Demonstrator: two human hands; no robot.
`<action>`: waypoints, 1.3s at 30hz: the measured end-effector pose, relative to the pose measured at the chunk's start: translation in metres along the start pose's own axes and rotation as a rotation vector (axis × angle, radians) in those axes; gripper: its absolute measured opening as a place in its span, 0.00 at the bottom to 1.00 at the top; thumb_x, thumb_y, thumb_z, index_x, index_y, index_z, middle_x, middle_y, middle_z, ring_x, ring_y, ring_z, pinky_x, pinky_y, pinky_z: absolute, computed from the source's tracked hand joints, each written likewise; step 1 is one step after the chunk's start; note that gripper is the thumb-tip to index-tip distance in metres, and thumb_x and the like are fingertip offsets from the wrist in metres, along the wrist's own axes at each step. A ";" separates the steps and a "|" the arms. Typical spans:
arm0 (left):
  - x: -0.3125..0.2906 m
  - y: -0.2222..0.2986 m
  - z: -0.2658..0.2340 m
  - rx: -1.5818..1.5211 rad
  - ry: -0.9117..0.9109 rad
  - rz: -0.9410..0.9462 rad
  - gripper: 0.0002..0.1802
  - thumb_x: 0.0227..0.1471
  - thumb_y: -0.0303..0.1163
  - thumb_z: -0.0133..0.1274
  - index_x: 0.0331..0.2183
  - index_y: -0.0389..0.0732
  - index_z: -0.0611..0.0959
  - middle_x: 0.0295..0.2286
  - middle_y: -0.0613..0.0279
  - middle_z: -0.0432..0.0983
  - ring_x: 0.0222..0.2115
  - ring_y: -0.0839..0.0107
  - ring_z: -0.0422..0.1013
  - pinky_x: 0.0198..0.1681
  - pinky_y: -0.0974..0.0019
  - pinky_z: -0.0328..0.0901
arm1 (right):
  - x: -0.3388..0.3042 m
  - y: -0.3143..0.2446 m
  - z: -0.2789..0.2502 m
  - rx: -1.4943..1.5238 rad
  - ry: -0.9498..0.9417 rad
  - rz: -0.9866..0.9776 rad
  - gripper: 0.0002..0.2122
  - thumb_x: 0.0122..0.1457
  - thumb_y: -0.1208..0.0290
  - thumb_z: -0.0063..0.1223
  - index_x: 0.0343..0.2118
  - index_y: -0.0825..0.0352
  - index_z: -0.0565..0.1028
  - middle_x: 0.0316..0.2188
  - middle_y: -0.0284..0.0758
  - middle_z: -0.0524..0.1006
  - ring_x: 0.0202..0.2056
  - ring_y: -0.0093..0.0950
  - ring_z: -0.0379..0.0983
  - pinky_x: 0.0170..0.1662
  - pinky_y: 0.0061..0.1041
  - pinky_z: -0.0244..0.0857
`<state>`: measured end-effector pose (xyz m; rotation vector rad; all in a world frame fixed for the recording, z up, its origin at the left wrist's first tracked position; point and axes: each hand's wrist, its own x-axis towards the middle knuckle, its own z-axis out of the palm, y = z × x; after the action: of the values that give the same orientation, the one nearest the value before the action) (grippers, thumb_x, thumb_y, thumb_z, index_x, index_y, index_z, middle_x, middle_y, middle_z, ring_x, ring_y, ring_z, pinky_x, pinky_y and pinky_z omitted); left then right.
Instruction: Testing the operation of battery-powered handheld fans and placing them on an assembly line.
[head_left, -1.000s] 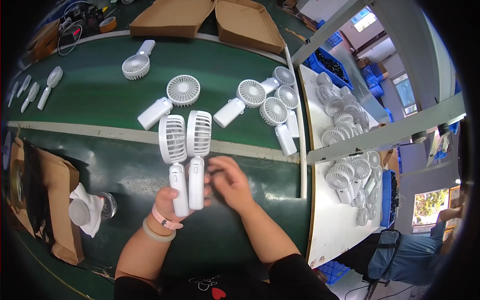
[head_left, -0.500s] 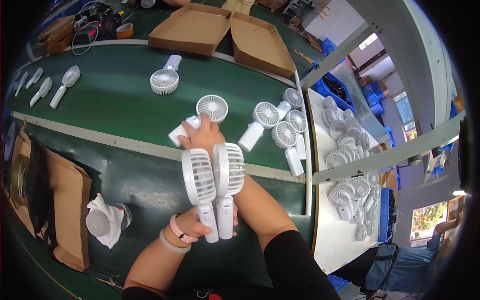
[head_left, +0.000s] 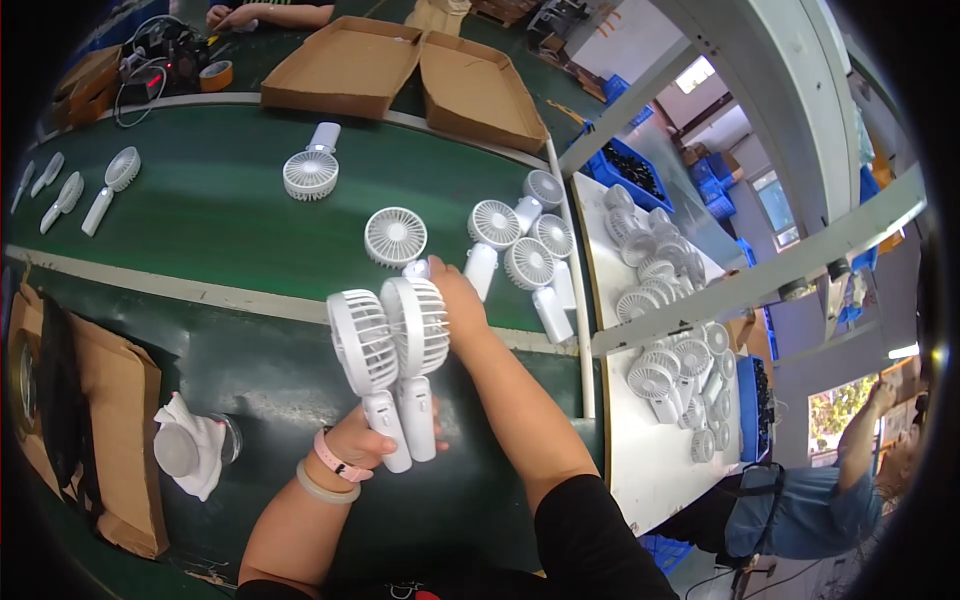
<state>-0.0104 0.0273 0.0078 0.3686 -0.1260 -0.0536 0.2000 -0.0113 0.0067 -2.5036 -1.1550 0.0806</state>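
Note:
My left hand (head_left: 358, 440) is closed round the handles of two white handheld fans, a left fan (head_left: 362, 342) and a right fan (head_left: 418, 325), held upright side by side with their round grilles together. Beyond them, my right hand (head_left: 455, 298) has its fingers curled at the handle of another white handheld fan (head_left: 395, 237) over the green belt. The held fans hide part of that handle and some fingers. To the right of this hand lies a group of several similar fans (head_left: 495, 225). Farther back, one fan (head_left: 311, 176) rests with its handle pointing away.
Several fans (head_left: 122, 168) lie at the belt's far left. Two cardboard trays (head_left: 345, 65) stand beyond it. A white table (head_left: 625, 470) at right carries many fans beside a metal frame (head_left: 760, 265). A cloth-wrapped jar (head_left: 190, 445) and cardboard box (head_left: 125, 430) are near left. A person (head_left: 800, 510) stands at right.
My right hand has moved to the other side of the belt fan, whose handle now points toward it instead of lower left. The view has shifted slightly; my left hand keeps both fans.

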 end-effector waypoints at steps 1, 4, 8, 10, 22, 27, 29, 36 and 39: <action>-0.001 0.001 -0.001 0.005 0.005 -0.002 0.38 0.28 0.28 0.62 0.46 0.37 0.66 0.38 0.56 0.67 0.40 0.62 0.69 0.45 0.49 0.65 | -0.013 -0.006 -0.014 0.057 0.012 -0.022 0.22 0.45 0.69 0.54 0.43 0.76 0.65 0.32 0.49 0.72 0.36 0.44 0.71 0.37 0.37 0.66; -0.001 -0.001 0.000 0.019 0.000 0.004 0.40 0.27 0.28 0.62 0.47 0.36 0.65 0.38 0.55 0.67 0.40 0.61 0.69 0.44 0.48 0.65 | -0.042 0.007 -0.024 0.904 -0.049 0.087 0.21 0.50 0.69 0.50 0.46 0.72 0.65 0.30 0.41 0.73 0.32 0.34 0.72 0.37 0.31 0.67; -0.001 -0.002 0.001 -0.075 0.007 0.015 0.40 0.29 0.26 0.58 0.49 0.40 0.62 0.37 0.55 0.66 0.40 0.60 0.69 0.44 0.45 0.65 | -0.103 0.004 -0.045 2.150 -0.324 0.286 0.22 0.55 0.61 0.41 0.52 0.64 0.58 0.40 0.40 0.67 0.34 0.30 0.66 0.33 0.30 0.65; 0.000 -0.001 0.001 -0.087 -0.002 0.039 0.39 0.30 0.26 0.57 0.49 0.40 0.62 0.38 0.54 0.65 0.40 0.60 0.68 0.44 0.45 0.65 | -0.120 0.008 -0.043 2.420 -0.409 0.186 0.22 0.55 0.59 0.39 0.52 0.62 0.59 0.40 0.39 0.65 0.32 0.30 0.64 0.29 0.27 0.63; 0.001 -0.005 -0.003 -0.073 0.104 0.095 0.42 0.28 0.26 0.58 0.49 0.41 0.61 0.40 0.51 0.65 0.40 0.56 0.69 0.41 0.51 0.68 | -0.137 0.007 -0.023 2.377 -0.460 0.044 0.26 0.56 0.50 0.37 0.51 0.65 0.58 0.39 0.45 0.66 0.28 0.29 0.64 0.23 0.25 0.60; 0.001 -0.006 -0.006 -0.073 0.108 0.096 0.42 0.28 0.26 0.58 0.49 0.43 0.61 0.40 0.51 0.65 0.40 0.56 0.68 0.42 0.50 0.68 | -0.136 0.007 -0.021 2.310 -0.349 -0.019 0.27 0.58 0.47 0.32 0.53 0.65 0.57 0.40 0.46 0.67 0.25 0.29 0.66 0.24 0.26 0.61; 0.001 -0.006 -0.007 -0.079 0.106 0.091 0.42 0.28 0.26 0.58 0.49 0.44 0.60 0.40 0.51 0.65 0.41 0.56 0.68 0.42 0.50 0.67 | -0.136 0.007 -0.021 2.324 -0.318 0.011 0.28 0.59 0.46 0.29 0.53 0.65 0.56 0.40 0.45 0.68 0.25 0.29 0.66 0.24 0.26 0.62; -0.001 -0.008 -0.007 -0.111 0.114 0.086 0.42 0.28 0.26 0.57 0.50 0.45 0.60 0.40 0.51 0.64 0.41 0.56 0.68 0.43 0.49 0.67 | -0.133 0.010 -0.019 2.263 -0.281 0.160 0.27 0.59 0.44 0.23 0.55 0.57 0.55 0.37 0.44 0.69 0.25 0.32 0.65 0.24 0.28 0.60; 0.000 -0.007 -0.006 -0.110 0.117 0.087 0.42 0.28 0.26 0.56 0.50 0.45 0.60 0.41 0.51 0.64 0.40 0.56 0.68 0.43 0.49 0.67 | -0.132 0.010 -0.018 2.205 -0.242 0.190 0.26 0.59 0.47 0.30 0.54 0.60 0.56 0.37 0.42 0.69 0.26 0.31 0.65 0.26 0.29 0.62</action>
<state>-0.0102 0.0225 -0.0001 0.2557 -0.0227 0.0466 0.1233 -0.1212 0.0062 -0.5366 -0.2261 1.0157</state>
